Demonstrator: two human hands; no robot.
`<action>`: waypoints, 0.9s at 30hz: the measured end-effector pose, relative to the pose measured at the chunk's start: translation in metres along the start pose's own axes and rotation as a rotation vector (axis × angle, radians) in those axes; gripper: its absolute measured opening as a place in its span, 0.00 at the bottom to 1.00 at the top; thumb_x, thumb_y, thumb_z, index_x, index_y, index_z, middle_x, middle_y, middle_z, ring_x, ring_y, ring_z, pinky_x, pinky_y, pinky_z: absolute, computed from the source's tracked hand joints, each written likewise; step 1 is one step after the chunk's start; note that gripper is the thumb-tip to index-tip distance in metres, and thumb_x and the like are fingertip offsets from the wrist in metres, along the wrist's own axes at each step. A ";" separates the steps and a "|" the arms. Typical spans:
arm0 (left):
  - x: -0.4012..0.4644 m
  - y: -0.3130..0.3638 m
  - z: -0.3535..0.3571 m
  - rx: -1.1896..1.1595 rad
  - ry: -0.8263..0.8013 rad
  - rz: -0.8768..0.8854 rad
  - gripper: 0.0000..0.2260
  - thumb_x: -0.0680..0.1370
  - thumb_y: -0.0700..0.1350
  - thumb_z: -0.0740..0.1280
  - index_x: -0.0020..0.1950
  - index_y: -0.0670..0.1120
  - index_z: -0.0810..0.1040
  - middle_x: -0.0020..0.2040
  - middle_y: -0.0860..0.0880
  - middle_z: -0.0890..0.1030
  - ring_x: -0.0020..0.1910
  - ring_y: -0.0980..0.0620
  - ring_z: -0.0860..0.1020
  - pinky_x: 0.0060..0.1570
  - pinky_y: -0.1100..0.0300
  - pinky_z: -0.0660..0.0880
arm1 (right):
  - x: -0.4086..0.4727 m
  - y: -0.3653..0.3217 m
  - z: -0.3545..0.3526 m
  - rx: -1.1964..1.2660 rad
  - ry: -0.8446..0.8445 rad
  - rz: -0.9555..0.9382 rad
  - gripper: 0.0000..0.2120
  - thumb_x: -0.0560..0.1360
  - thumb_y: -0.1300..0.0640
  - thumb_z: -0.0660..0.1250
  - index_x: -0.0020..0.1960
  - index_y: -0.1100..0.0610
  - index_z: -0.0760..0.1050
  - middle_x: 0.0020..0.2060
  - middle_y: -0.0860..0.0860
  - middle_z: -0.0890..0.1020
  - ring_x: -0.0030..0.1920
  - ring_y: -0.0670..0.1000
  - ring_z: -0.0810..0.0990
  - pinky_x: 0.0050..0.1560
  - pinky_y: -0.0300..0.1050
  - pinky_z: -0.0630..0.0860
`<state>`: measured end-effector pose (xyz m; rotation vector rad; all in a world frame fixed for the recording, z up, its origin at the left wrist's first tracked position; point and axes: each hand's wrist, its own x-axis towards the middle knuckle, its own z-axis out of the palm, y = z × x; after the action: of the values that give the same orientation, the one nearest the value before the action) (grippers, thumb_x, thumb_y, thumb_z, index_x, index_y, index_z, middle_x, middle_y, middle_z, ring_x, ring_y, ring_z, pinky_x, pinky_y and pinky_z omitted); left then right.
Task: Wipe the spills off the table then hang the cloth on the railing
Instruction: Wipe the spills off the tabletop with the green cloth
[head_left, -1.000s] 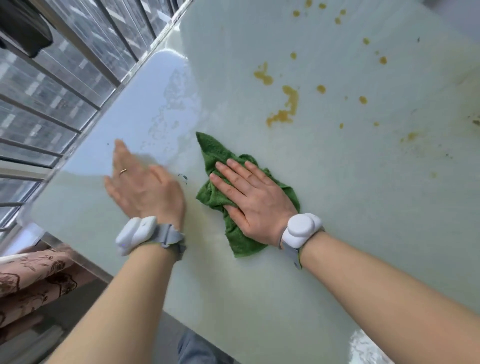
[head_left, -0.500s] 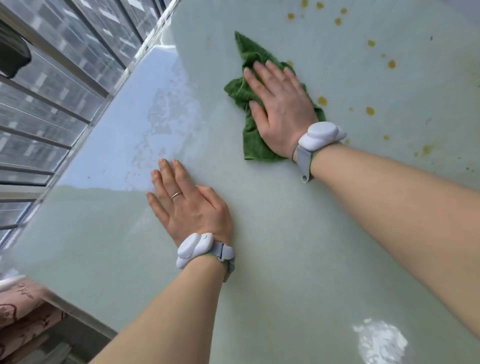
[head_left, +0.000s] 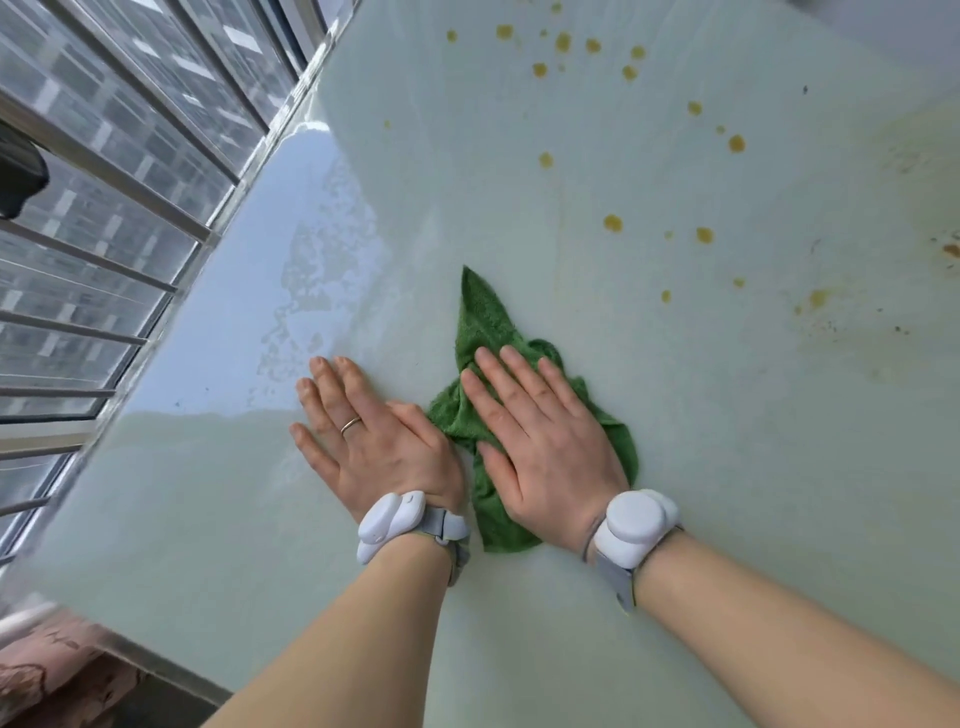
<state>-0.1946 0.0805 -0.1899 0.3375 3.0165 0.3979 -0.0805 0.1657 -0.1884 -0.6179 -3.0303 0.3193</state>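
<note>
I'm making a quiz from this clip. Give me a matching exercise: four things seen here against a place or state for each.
Things:
1 green cloth
2 left hand
3 yellow spots
4 railing

Places or states:
A flat on the bare table
B beyond the table's left edge
C pressed under the right hand
D scattered on the far tabletop

Pairs: 1-C, 2-A, 3-D, 4-B

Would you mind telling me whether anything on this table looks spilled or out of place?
Yes: yellow-brown drops dot the table beyond the green cloth, unwiped. A rusty smear marks the far right edge.
</note>
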 end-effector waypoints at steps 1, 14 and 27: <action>0.000 0.000 0.001 0.000 0.004 0.007 0.28 0.78 0.47 0.49 0.80 0.46 0.59 0.82 0.48 0.57 0.81 0.48 0.53 0.79 0.43 0.48 | 0.001 0.002 0.001 -0.001 -0.001 0.002 0.29 0.83 0.48 0.56 0.82 0.55 0.60 0.82 0.54 0.59 0.82 0.54 0.55 0.82 0.56 0.52; -0.004 -0.003 0.005 0.018 -0.004 0.009 0.28 0.79 0.47 0.48 0.80 0.45 0.57 0.82 0.48 0.56 0.81 0.47 0.52 0.79 0.43 0.48 | 0.134 0.062 -0.005 -0.057 0.136 0.299 0.28 0.83 0.47 0.50 0.81 0.54 0.61 0.79 0.54 0.65 0.80 0.55 0.62 0.82 0.54 0.54; -0.001 -0.001 0.003 0.032 0.001 0.017 0.28 0.79 0.46 0.50 0.80 0.45 0.57 0.82 0.47 0.56 0.81 0.47 0.51 0.79 0.43 0.47 | -0.019 0.002 0.001 0.024 0.003 0.035 0.29 0.83 0.48 0.56 0.81 0.55 0.60 0.81 0.55 0.59 0.82 0.55 0.55 0.82 0.56 0.53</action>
<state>-0.1932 0.0799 -0.1931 0.3650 3.0263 0.3509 -0.0628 0.1598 -0.1891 -0.6705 -3.0111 0.3545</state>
